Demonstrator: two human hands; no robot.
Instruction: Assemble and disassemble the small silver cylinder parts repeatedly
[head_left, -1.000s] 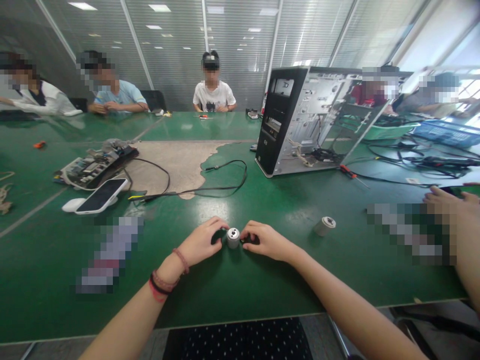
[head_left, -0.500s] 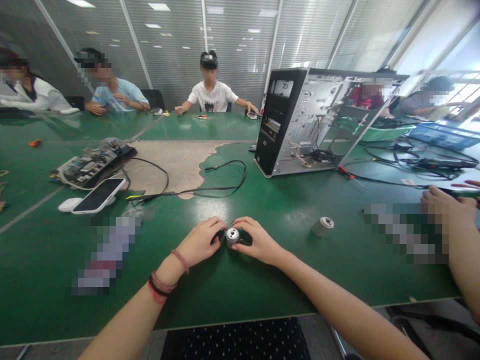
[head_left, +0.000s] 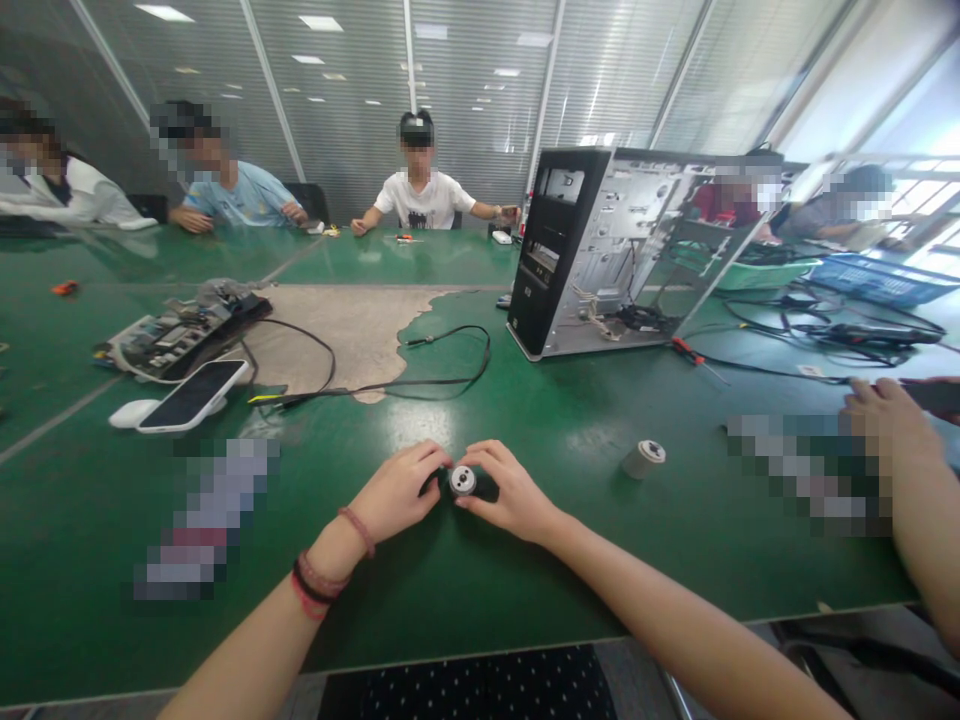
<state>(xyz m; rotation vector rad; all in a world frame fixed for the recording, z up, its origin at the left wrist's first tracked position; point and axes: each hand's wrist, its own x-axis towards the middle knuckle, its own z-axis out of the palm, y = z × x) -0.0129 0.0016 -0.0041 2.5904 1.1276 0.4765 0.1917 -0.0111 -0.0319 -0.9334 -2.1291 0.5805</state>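
Observation:
A small grey metal cylinder (head_left: 463,481) is between my two hands over the green table, its silver end face with small dark holes turned up toward me. My right hand (head_left: 510,492) grips it from the right, thumb at the near side and fingers at the far side. From the left, my left hand (head_left: 401,487) curls its fingertips and thumb against the cylinder's side; exactly where they touch is partly hidden. A similar grey cylinder (head_left: 643,459) stands apart on the table to the right, with a light top and dark marks.
An opened computer case (head_left: 570,260) stands beyond my hands. A phone (head_left: 193,396), a circuit assembly (head_left: 184,330) and a black cable (head_left: 450,380) lie left and ahead. A screwdriver (head_left: 686,350) lies by the case. At right, a co-worker's hand (head_left: 885,420) rests near a blurred item.
The cylinder's end face has tipped more toward me, and my right fingers have shifted slightly around it. The co-worker's hand at right now has a dark object beside it.

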